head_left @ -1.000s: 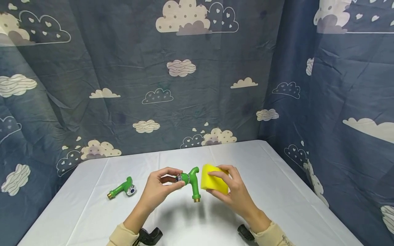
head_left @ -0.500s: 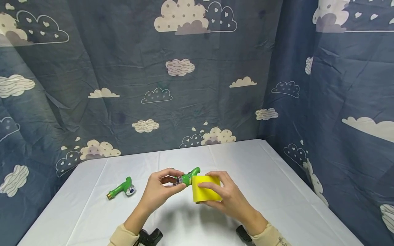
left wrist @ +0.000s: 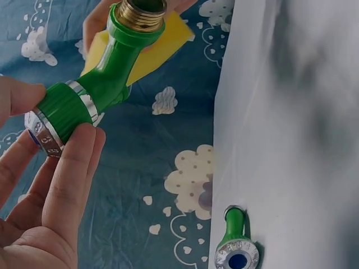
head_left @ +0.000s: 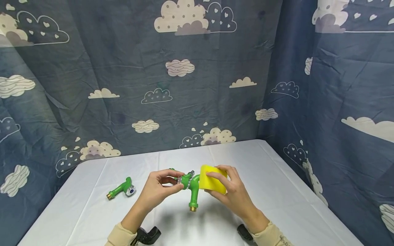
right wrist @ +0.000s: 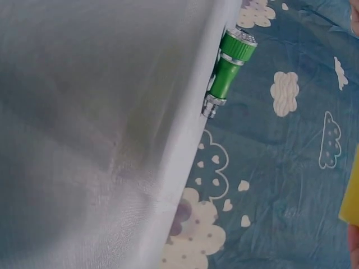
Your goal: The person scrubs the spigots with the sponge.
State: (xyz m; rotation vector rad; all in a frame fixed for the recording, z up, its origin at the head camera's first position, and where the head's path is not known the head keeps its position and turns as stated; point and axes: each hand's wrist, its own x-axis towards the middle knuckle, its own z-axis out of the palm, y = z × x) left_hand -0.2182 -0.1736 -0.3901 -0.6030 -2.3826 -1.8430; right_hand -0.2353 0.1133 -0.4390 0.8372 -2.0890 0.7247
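My left hand [head_left: 160, 186] pinches the ribbed, chrome-ringed knob of a green tap [head_left: 194, 191] above the table. Its brass-threaded end points down in the head view and shows large in the left wrist view. My right hand [head_left: 231, 184] grips a yellow sponge [head_left: 212, 179], whose left edge meets the tap's curved spout in the head view. At the right wrist view's edge, only a strip of sponge [right wrist: 352, 196] shows. A second green tap [head_left: 121, 188] lies on the table at left. Behind the held tap, another green tap [head_left: 188, 175] with a chrome nozzle is partly hidden.
A white cloth covers the table [head_left: 246, 198]. Dark blue curtains [head_left: 197, 102] with cloud prints stand behind it and at the sides. The left wrist view also shows a lying tap [left wrist: 238, 241]; a chrome-tipped tap [right wrist: 229, 70] appears in the right wrist view.
The sponge first moved left across the front of the tap's pipe, then back right and up to the spout. The held tap has shifted slightly lower and left, uncovering the chrome nozzle behind.
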